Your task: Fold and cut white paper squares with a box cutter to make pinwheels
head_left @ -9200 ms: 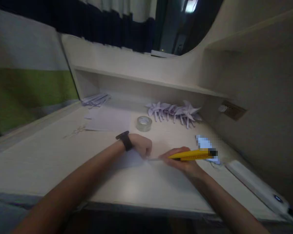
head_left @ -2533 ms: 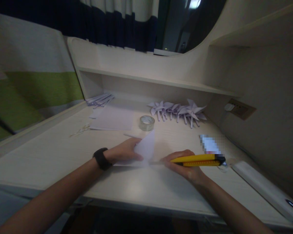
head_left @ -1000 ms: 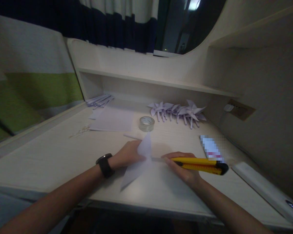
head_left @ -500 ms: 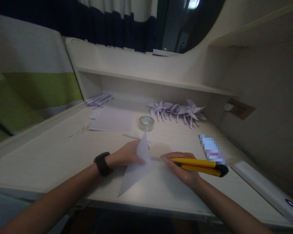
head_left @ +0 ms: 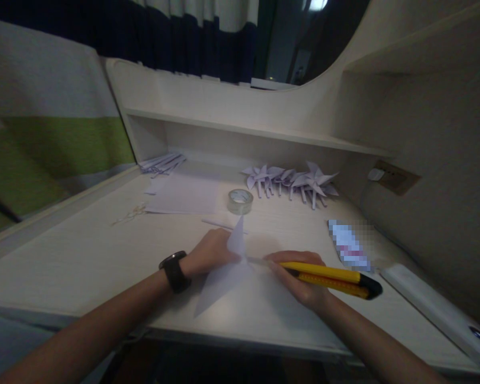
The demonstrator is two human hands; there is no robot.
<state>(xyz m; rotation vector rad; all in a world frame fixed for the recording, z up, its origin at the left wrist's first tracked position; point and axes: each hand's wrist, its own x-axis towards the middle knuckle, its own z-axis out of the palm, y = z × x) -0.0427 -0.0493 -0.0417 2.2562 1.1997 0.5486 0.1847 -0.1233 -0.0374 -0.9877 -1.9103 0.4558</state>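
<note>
My left hand (head_left: 213, 250), with a black watch on its wrist, is closed on a folded sheet of white paper (head_left: 221, 288) above the front of the desk. One corner of the paper stands up past my fingers. My right hand (head_left: 300, 274) grips a yellow utility knife (head_left: 328, 276) with a black end. Its blade points left and meets the paper close to my left thumb; whether the tip goes through, I cannot tell. Behind my left hand a thin white paper stick (head_left: 216, 224) lies on the desk, partly hidden by the paper.
A roll of clear tape (head_left: 240, 201) stands mid-desk. Several paper pinwheels (head_left: 292, 181) lie at the back right, paper sheets (head_left: 184, 194) and rolled paper sticks (head_left: 164, 163) at the back left. A phone (head_left: 348, 242) and a long white device (head_left: 432, 309) lie on the right.
My left hand and the paper have shifted slightly right. The knife's back end has swung a little lower and to the right, its blade still against the paper.
</note>
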